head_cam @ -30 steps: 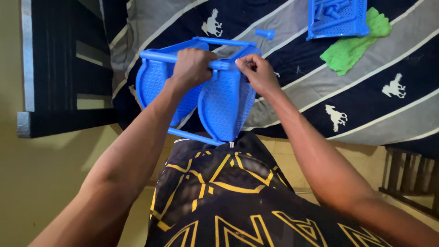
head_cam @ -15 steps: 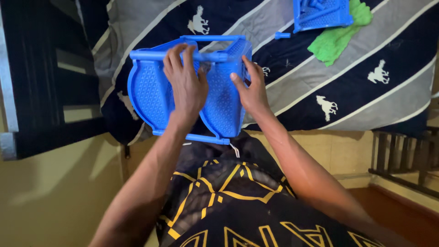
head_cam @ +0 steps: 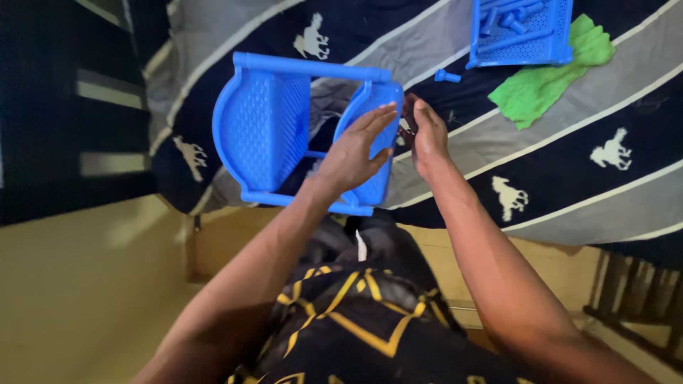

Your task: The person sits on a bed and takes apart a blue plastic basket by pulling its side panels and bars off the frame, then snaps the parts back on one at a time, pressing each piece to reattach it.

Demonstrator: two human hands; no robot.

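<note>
Blue perforated plastic rack (head_cam: 284,135) lying on striped horse-print bedspread (head_cam: 569,185).
Left hand (head_cam: 353,153) flat, fingers spread, pressing rack's right panel, seemingly steadying it; right hand (head_cam: 427,139) loosely curled just beside, apparently gripping nothing.

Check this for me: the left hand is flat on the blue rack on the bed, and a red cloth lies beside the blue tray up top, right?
Not quite. In the head view the cloth is green, not red. The rest holds: the left hand lies flat on the blue rack on the bed, and the cloth lies beside the blue tray.
</note>
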